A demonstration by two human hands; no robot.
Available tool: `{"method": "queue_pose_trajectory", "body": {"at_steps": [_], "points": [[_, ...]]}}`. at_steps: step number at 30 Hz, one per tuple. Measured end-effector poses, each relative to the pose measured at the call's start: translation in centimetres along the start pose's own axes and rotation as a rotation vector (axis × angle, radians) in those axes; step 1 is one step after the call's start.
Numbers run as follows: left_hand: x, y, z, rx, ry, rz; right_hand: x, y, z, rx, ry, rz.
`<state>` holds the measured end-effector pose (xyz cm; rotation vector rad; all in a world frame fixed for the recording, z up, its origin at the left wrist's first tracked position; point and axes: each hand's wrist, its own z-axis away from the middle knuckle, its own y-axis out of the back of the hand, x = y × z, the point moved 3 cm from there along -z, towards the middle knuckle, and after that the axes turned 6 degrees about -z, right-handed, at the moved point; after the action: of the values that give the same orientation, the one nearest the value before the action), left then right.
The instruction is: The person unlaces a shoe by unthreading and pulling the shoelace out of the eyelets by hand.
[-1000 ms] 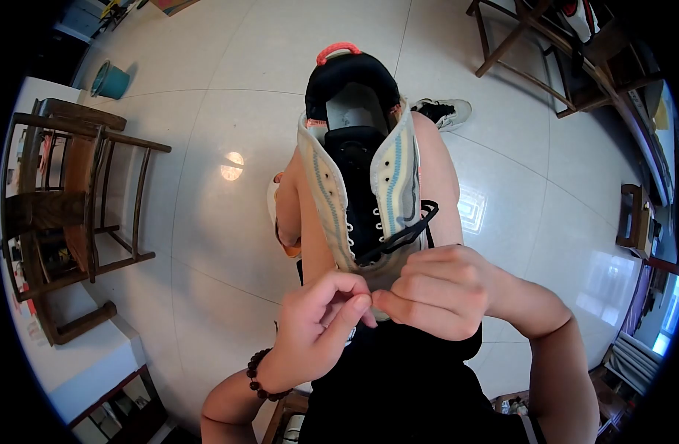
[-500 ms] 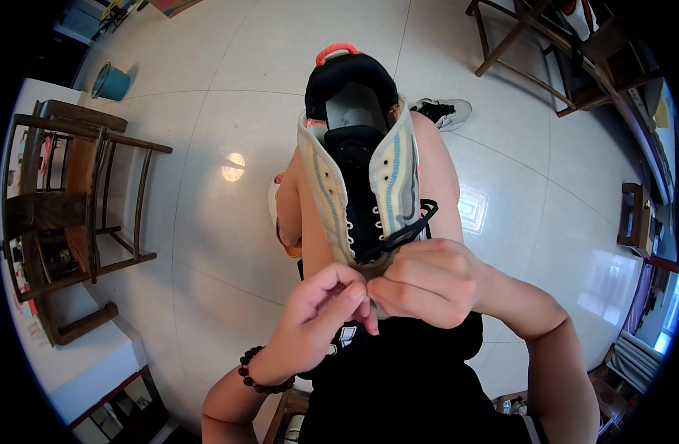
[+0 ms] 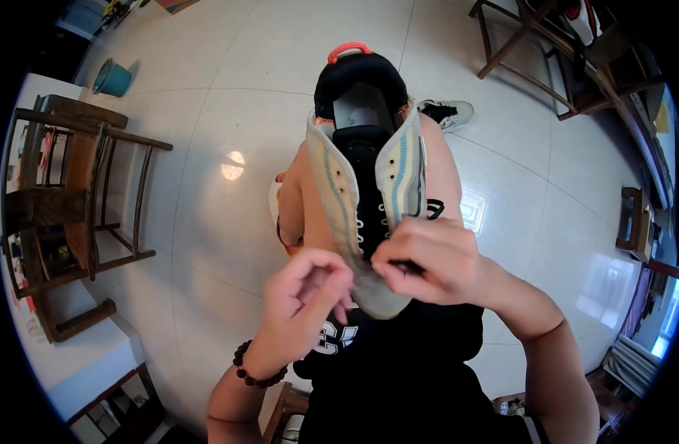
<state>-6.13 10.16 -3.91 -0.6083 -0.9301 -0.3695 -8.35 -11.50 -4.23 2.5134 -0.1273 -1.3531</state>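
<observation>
A pale sneaker [image 3: 332, 185] with blue zigzag stitching and a black tongue lies along my lap, toe toward me. Its coral pull loop [image 3: 349, 50] is at the far end. Several white lace loops [image 3: 384, 220] line the lower opening, and the upper eyelets hold no lace. My right hand [image 3: 432, 259] is closed on a black shoelace [image 3: 437, 209] over the right side near the toe; part of the lace sticks out above the knuckles. Left of the toe, my left hand [image 3: 310, 291] has loosely curled fingers, with nothing visible in them.
Another sneaker [image 3: 446, 115] stands on the tiled floor [image 3: 236, 214] beyond my knee. A wooden chair [image 3: 80, 185] is at the left, with a teal bucket [image 3: 112, 78] behind it. Dark wooden furniture [image 3: 528, 44] stands at the upper right.
My hands have moved apart: the left slightly left, the right up along the sneaker with the shoelace. The toe is uncovered, and the sneaker has shifted slightly right in view.
</observation>
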Motion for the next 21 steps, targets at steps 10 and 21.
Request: {"method": "queue_pose_trajectory", "body": {"at_steps": [10,21], "points": [[-0.9,-0.5,-1.9,0.471,-0.695,-0.802,0.1,1.0,-0.8,-0.055,-0.452,-0.072],[-1.7,0.1,-2.2,0.517,-0.759,-0.804,0.5,0.7,-0.8,-0.091,-0.566,-0.146]]}}
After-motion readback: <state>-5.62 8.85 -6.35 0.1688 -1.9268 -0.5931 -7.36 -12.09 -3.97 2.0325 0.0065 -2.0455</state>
